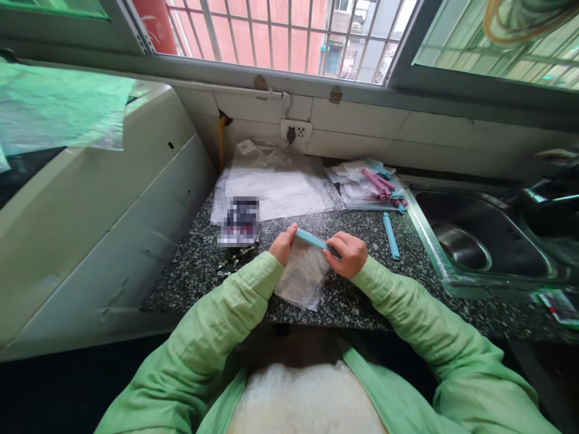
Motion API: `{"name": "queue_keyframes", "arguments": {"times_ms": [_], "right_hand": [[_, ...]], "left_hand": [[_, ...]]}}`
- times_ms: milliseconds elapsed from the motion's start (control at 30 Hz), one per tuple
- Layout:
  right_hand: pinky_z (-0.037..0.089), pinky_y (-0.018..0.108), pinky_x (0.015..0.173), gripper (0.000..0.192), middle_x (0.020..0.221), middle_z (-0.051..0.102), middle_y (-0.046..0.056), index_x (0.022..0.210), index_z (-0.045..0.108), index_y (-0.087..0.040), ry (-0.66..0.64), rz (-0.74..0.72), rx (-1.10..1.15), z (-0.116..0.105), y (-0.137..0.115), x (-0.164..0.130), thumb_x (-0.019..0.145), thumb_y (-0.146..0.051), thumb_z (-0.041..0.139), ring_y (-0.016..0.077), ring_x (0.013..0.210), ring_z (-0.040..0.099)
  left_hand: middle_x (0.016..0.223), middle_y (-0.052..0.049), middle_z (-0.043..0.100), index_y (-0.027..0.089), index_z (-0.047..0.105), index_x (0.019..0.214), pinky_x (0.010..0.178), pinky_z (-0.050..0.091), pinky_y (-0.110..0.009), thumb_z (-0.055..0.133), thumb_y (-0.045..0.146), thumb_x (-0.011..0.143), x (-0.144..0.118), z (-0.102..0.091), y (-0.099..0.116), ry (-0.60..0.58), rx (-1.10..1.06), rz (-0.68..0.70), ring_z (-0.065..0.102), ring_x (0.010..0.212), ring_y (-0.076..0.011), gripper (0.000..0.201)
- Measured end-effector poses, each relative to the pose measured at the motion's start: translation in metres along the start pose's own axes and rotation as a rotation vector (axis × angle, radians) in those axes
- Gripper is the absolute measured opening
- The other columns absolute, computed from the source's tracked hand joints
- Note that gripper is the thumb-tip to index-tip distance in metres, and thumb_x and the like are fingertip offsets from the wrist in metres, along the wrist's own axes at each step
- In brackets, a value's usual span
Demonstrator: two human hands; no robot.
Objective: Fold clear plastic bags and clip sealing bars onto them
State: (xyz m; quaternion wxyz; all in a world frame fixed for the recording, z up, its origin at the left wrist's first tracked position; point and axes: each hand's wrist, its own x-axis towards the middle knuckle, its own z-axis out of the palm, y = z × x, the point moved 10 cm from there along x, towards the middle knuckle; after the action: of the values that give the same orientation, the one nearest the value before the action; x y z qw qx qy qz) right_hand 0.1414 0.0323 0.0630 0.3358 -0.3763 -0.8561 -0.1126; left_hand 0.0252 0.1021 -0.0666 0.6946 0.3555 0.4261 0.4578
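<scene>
A light blue bag-sealing clip (311,239) runs across the top edge of a clear plastic bag (302,278), which hangs down over the speckled counter. My left hand (283,245) pinches the clip's left end, thumb on top. Around its right end the fingers of my right hand (347,254) are curled. Whether the clip is fully pressed together cannot be made out. Another blue clip (391,236) lies loose on the counter, to the right of my right hand.
Behind my hands lies a large clear plastic bag (284,187), with a small dark packet (239,222) at its front left. A bag with pink and blue clips (380,185) sits at the back. A steel sink (446,280) borders the right; a pale appliance (136,217) stands left.
</scene>
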Motion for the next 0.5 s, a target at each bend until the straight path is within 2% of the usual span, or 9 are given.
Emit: {"name": "queue_keyframes", "arguments": {"times_ms": [233,367,500], "right_hand": [[0.038,0.022,0.056,0.020,0.064,0.056,0.003,0.071,0.059,-0.017,0.044,-0.022,-0.010,-0.003,-0.004,0.003,0.078,-0.034,0.053,0.0113,0.059,0.050],[0.038,0.021,0.054,0.019,0.062,0.055,0.003,0.069,0.059,-0.016,0.073,-0.029,0.036,-0.007,-0.006,0.003,0.079,-0.030,0.053,0.0102,0.057,0.049],[0.039,0.021,0.053,0.020,0.061,0.054,0.003,0.068,0.058,-0.016,0.067,-0.018,0.052,-0.006,-0.006,0.003,0.080,-0.030,0.051,0.0103,0.056,0.049]], "left_hand": [[0.056,-0.003,0.060,0.013,0.061,0.068,0.064,0.045,-0.028,0.055,0.054,0.067,-0.006,0.004,0.002,0.050,-0.042,-0.013,0.059,0.064,-0.0177,0.042],[0.056,-0.003,0.060,0.012,0.061,0.069,0.065,0.046,-0.029,0.055,0.051,0.068,-0.010,0.009,-0.001,0.026,-0.120,-0.071,0.060,0.066,-0.0189,0.039],[0.048,-0.001,0.055,0.012,0.058,0.063,0.062,0.046,-0.029,0.057,0.050,0.066,-0.014,0.018,0.000,0.000,-0.179,-0.118,0.058,0.056,-0.0167,0.038]]}}
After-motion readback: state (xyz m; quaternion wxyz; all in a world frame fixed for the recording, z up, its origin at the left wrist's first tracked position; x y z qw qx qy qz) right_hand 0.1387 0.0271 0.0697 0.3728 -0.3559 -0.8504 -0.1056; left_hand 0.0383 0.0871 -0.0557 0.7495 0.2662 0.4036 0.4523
